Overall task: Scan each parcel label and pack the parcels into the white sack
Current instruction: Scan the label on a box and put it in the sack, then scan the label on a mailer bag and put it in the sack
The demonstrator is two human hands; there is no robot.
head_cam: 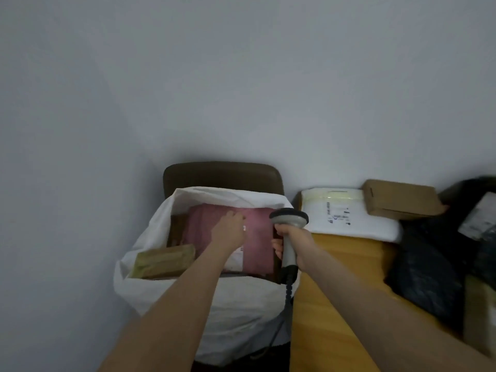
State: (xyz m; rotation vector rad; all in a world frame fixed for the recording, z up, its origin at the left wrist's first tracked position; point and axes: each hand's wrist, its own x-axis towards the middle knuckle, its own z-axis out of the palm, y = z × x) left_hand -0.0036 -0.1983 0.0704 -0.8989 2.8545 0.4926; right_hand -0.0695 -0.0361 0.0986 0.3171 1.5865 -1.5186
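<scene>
The white sack (236,312) stands open on a brown chair (222,174). Inside it lies a pink parcel (259,237) with a white label, and a small tan box (163,260) sits at the sack's left side. My left hand (229,230) reaches into the sack and rests flat on the pink parcel, its fingers extended. To the right of the sack's mouth, my right hand (291,236) grips the handle of a grey barcode scanner (288,224), whose coiled cable hangs down.
On the yellow table (335,291) at the right lie a white labelled parcel (346,216), a brown cardboard box (401,198) and dark plastic-wrapped parcels (434,267). A plain wall fills the background and the left side.
</scene>
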